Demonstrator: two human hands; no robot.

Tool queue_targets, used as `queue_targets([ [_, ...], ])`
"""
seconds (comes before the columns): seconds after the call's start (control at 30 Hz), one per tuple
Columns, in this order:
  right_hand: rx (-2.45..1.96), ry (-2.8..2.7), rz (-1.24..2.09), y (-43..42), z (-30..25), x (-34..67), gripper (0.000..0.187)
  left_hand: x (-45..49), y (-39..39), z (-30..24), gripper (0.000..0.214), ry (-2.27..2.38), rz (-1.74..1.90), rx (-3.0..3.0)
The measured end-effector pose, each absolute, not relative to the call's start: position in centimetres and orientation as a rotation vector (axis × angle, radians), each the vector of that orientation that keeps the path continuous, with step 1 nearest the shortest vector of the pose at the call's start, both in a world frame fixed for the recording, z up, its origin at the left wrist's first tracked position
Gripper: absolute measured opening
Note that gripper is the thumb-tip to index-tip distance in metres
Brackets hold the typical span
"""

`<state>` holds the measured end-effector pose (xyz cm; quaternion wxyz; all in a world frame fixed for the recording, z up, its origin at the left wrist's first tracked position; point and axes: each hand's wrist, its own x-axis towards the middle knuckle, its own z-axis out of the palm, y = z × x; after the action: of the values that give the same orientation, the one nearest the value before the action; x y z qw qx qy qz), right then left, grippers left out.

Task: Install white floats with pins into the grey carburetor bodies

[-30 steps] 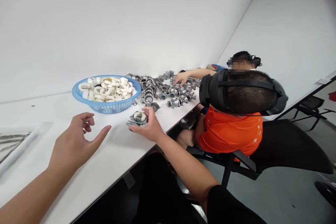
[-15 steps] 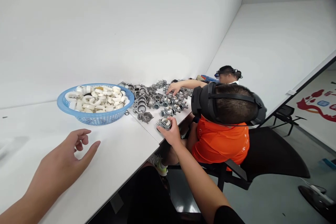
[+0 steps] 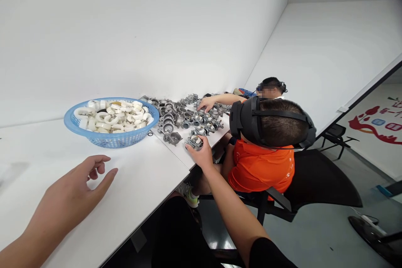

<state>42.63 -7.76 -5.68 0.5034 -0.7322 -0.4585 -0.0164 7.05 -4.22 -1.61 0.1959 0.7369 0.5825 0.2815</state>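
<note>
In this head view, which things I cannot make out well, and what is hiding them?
All in the head view:
Part of the metal casting: covered by the right hand.
The lower white rings in the blue basket: hidden by the rings on top.
The blue object at the far table end: small, partly behind the seated person's headset.
The forearm of the left hand: cut off by the lower left corner.

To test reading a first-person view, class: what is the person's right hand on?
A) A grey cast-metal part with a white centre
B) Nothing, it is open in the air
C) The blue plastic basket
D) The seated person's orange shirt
A: the right hand has its fingers around the grey cast-metal part with a white centre.
</note>
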Motion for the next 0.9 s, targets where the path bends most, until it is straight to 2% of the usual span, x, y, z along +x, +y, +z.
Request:
queue_targets([
  [0.2, -1.833, -1.113, -0.062, -7.5, -5.6, 42.4, 0.073, 6.7, -3.9, -1.8, 0.043, 1.607, 0.751, 2.095],
  [0.47, -1.810, -1.149, -0.123, -8.1, -6.8, 42.7, 0.087, 7.2, -4.6, -2.2, 0.040, 1.544, 0.938, 2.120],
  [0.7, -1.809, -1.122, -0.136, -8.6, -7.6, 43.3, 0.093, 6.2, -3.6, -2.1, 0.035, 1.422, 0.770, 2.191],
  [0.9, -1.801, -1.058, -0.240, -9.5, -8.1, 43.7, 0.100, 6.3, -3.3, -2.3, 0.027, 1.372, 0.773, 2.192],
])
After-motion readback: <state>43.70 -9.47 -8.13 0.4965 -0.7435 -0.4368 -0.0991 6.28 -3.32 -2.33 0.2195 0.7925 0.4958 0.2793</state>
